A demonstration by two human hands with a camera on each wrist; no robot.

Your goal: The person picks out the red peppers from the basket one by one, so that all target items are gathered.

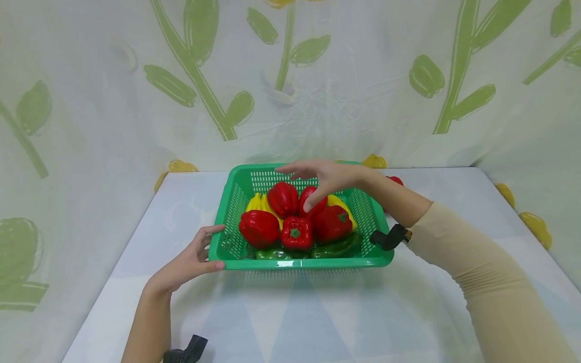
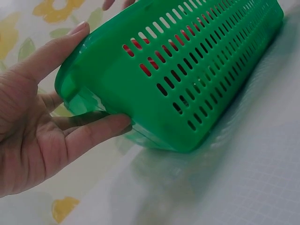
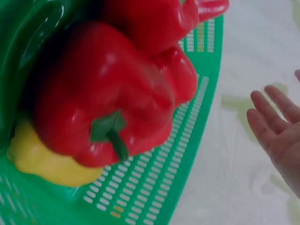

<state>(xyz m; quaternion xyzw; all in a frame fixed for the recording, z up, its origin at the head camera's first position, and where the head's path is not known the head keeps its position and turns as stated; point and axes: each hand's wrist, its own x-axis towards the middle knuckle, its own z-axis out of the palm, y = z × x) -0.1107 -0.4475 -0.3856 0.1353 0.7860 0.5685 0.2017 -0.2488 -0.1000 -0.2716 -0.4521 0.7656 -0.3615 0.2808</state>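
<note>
A green plastic basket [image 1: 301, 263] with slotted walls sits on the table. My left hand [image 1: 192, 259] holds it at the near left corner, thumb on the front rim and fingers along the left side; the left wrist view shows the fingers against the basket wall. Over the basket hangs my right hand [image 1: 333, 176], fingers spread, nothing in them. Below it lie several red bell peppers [image 1: 259, 229], bananas [image 1: 256, 202], another yellow piece [image 1: 342, 206] and long green vegetables [image 1: 336, 248]. In the right wrist view a large red pepper [image 3: 108, 89] with a green stem fills the middle.
Behind the basket's right side a red item [image 1: 396, 180] shows, partly hidden by my right forearm. The white and pale blue table [image 1: 290, 317] ends at a curtain [image 1: 354, 91] with green leaf prints.
</note>
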